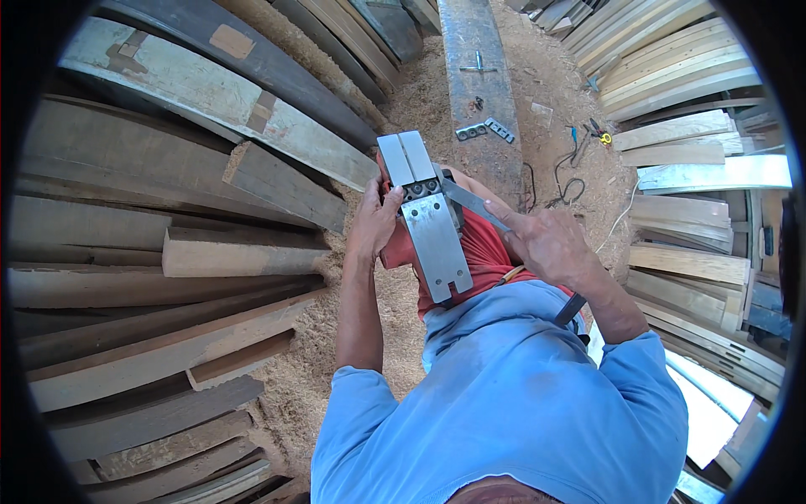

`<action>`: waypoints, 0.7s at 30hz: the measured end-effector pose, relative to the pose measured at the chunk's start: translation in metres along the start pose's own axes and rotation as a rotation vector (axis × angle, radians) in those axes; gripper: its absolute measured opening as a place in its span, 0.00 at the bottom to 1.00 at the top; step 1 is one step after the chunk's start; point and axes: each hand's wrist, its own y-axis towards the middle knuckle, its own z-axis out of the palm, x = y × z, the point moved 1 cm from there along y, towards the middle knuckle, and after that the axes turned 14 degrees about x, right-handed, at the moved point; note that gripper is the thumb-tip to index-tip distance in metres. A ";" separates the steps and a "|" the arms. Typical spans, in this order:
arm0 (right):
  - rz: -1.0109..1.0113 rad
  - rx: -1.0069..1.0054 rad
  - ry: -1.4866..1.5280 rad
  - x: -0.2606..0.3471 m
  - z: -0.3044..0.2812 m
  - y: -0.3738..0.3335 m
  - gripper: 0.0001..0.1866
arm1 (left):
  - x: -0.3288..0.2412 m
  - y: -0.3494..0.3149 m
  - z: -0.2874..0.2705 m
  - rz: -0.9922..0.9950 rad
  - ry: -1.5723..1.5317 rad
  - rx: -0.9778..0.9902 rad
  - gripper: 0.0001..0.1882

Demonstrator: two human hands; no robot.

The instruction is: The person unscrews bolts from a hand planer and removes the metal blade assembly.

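An electric hand planer (438, 244) lies upside down across my lap, its silvery sole plates facing up. Between the plates shows the cutter drum (422, 188) with several bolts. My left hand (374, 220) grips the planer's left side, thumb near the drum. In my right hand (550, 241) is a long flat metal bar (474, 204), file-like, the index finger stretched along it. The bar's far tip is at the drum's right end; whether it touches cannot be made out. Its dark rear end (571, 309) sticks out below my wrist.
A worn plank (483, 34) ahead carries a T-handle wrench (478, 64) and two metal pieces with holes (499, 130). A dark cable (564, 191) and yellow-handled pliers (604, 138) lie on the sawdust-covered floor at right. Timber stacks (109, 210) line both sides.
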 end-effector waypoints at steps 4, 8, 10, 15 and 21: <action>0.015 0.012 -0.002 0.005 -0.003 -0.001 0.32 | 0.011 0.002 -0.005 -0.032 0.121 -0.004 0.32; 0.030 0.020 -0.008 0.008 -0.003 -0.001 0.32 | 0.012 0.002 -0.005 -0.010 0.004 -0.016 0.31; 0.045 0.030 -0.008 0.008 -0.002 -0.001 0.33 | 0.009 0.001 -0.003 -0.004 0.146 -0.021 0.31; 0.020 -0.007 0.029 0.008 0.002 -0.001 0.33 | 0.009 0.002 -0.004 0.007 0.028 -0.019 0.30; 0.010 -0.031 0.028 0.000 0.011 0.000 0.35 | 0.005 0.002 0.002 0.004 -0.038 -0.023 0.30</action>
